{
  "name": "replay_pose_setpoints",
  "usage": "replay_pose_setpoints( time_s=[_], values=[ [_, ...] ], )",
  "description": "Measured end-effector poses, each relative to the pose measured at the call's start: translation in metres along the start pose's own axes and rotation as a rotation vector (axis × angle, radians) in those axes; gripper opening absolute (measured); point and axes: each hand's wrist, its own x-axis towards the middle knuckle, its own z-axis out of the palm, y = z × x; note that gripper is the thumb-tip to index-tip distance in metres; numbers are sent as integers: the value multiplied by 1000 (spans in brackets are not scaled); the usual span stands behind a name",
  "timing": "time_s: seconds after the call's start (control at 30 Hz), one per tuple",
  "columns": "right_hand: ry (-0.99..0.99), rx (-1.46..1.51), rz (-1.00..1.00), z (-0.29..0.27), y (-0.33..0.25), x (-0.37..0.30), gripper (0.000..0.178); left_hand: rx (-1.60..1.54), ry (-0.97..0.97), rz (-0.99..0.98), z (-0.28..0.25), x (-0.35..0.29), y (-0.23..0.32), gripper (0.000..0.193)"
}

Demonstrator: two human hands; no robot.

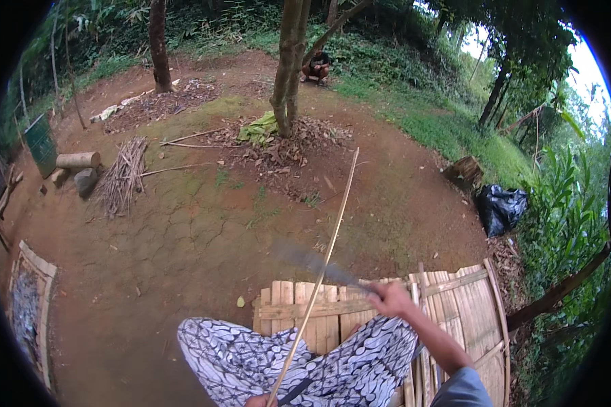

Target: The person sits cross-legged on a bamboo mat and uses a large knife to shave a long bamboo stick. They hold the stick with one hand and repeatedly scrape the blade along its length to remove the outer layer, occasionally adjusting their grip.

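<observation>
My left hand, mostly cut off by the lower edge, is closed around the near end of a long, thin bamboo strip. The strip slants up and away over my lap, its far end above the bare ground. In my right hand is the handle of a long-bladed knife. Its blade, smeared by motion, points left and crosses the strip in the picture; whether they touch I cannot tell. Black-and-white patterned cloth covers my legs. A dark, narrow piece lies beside my left hand, its kind unclear.
A slatted bamboo platform extends under me and to the right. Beyond are a tree trunk, a pile of sticks, a black plastic bag and a stump. A person squats far off.
</observation>
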Motion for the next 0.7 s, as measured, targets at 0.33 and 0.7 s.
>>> replay_pose_setpoints(
  time_s=[0.33,0.7],
  values=[
    [49,98,318,-19,50,33,40,-62,-100,35,-1,-6,-34,21],
    [-303,-55,-253,-27,34,15,47,89,-339,47,-14,8,-50,23]
  ],
)
